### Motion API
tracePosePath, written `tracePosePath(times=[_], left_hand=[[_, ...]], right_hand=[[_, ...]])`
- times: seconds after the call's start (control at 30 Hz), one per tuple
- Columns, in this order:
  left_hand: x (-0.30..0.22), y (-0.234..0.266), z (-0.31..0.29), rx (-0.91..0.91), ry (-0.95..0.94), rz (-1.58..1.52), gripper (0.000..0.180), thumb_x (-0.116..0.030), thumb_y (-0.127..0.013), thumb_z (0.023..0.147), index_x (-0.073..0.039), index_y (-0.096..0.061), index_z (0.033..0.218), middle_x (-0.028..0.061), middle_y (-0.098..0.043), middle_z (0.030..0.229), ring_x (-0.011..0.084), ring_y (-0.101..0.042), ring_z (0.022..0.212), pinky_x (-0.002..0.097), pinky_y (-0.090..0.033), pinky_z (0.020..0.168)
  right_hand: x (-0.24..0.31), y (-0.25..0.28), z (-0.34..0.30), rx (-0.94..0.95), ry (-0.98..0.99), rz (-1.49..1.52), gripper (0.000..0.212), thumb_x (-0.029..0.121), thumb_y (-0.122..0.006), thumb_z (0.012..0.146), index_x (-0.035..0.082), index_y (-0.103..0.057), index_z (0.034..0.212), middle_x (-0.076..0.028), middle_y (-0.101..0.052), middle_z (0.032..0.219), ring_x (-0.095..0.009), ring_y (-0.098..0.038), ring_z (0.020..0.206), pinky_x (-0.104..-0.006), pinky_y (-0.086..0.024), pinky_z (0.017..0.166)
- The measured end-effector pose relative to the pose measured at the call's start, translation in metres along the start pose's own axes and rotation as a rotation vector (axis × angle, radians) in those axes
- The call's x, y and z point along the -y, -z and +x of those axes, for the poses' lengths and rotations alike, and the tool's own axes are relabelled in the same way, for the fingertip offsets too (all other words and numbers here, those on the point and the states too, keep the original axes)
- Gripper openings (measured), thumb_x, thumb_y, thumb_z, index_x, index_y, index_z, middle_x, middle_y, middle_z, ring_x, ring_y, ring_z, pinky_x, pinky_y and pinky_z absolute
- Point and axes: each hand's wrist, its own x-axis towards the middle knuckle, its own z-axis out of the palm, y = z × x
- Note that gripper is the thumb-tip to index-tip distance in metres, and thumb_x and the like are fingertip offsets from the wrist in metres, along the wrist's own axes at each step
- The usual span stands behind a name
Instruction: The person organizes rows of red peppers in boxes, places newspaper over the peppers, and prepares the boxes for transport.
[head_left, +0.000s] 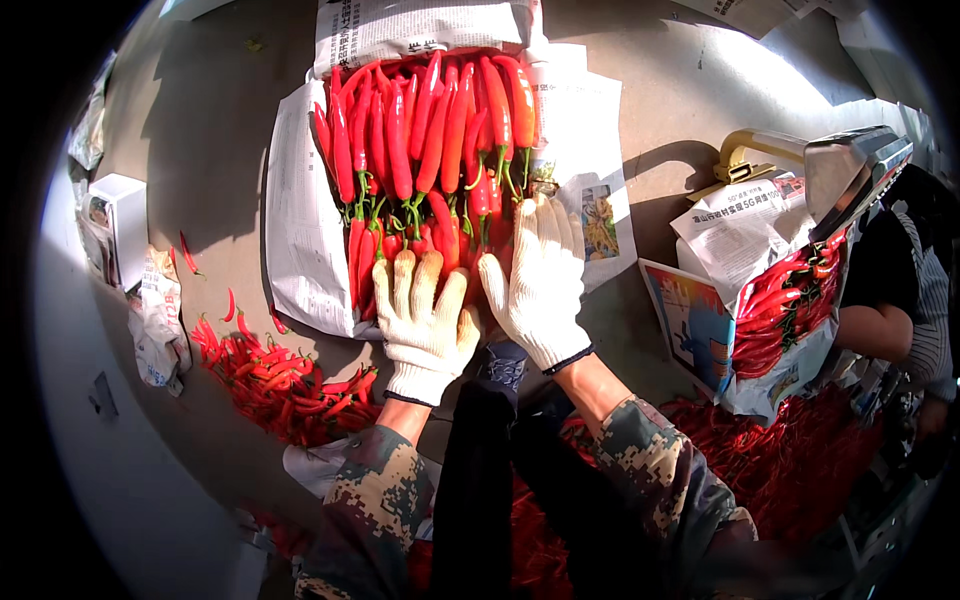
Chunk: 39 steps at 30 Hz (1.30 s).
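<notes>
A neat stack of long red chili peppers [420, 140] with green stems lies in a box lined with newspaper [300, 220]. Both my hands wear white knit gloves. My left hand [422, 315] lies flat, fingers spread, pressing on the near row of peppers. Beside it my right hand [535, 280] also rests flat on the near right part of the pile, fingers apart. Neither hand grips anything. Camouflage sleeves cover my forearms.
A loose heap of red peppers [280, 385] lies on the floor at the left and more at the lower right [780, 470]. At the right, another person's arm [885, 330] rests by a second paper-lined box of peppers [780, 310]. A white box [120, 225] stands far left.
</notes>
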Motion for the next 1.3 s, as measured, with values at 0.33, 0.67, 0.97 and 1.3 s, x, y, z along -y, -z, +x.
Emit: tracePosePath(times=[0.33,0.67,0.97,1.3], left_hand=[[0.017,0.040,0.087,0.191,0.315,0.097,0.038,-0.035,-0.081,0.093,-0.006,-0.073,0.116,0.0175,-0.079,0.098,0.0394,-0.076,0.090,0.0530,-0.058,0.082],[-0.015,0.044,-0.016,0.202,0.180,0.083,0.033,-0.028,-0.082,0.089,-0.015,-0.078,0.119,0.0061,-0.070,0.089,0.0333,-0.068,0.086,0.0495,-0.050,0.079],[-0.005,-0.006,0.013,-0.080,0.131,0.138,0.075,-0.035,-0.072,0.099,0.002,-0.049,0.160,0.0249,-0.055,0.158,0.0464,-0.050,0.149,0.0645,-0.034,0.127],[0.058,-0.008,0.003,0.148,0.041,0.385,0.082,-0.030,-0.071,0.095,-0.005,-0.042,0.168,0.0195,-0.043,0.172,0.0401,-0.036,0.162,0.0586,-0.020,0.137]], right_hand=[[0.013,0.017,0.005,-0.093,-0.013,0.138,0.051,0.016,-0.085,0.087,0.002,-0.068,0.132,-0.020,-0.067,0.133,-0.043,-0.062,0.128,-0.0562,-0.045,0.113],[-0.001,0.036,-0.019,-0.048,-0.094,0.150,0.060,0.010,-0.085,0.089,-0.002,-0.062,0.143,-0.027,-0.064,0.141,-0.049,-0.059,0.134,-0.0544,-0.045,0.115],[0.003,0.002,0.012,0.059,-0.059,0.197,0.078,0.035,-0.077,0.095,-0.008,-0.053,0.156,-0.032,-0.054,0.159,-0.050,-0.050,0.147,-0.0616,-0.036,0.126],[0.030,0.092,-0.004,0.121,-0.033,0.306,0.072,0.030,-0.076,0.095,-0.006,-0.055,0.153,-0.029,-0.056,0.154,-0.049,-0.052,0.147,-0.0584,-0.034,0.129]])
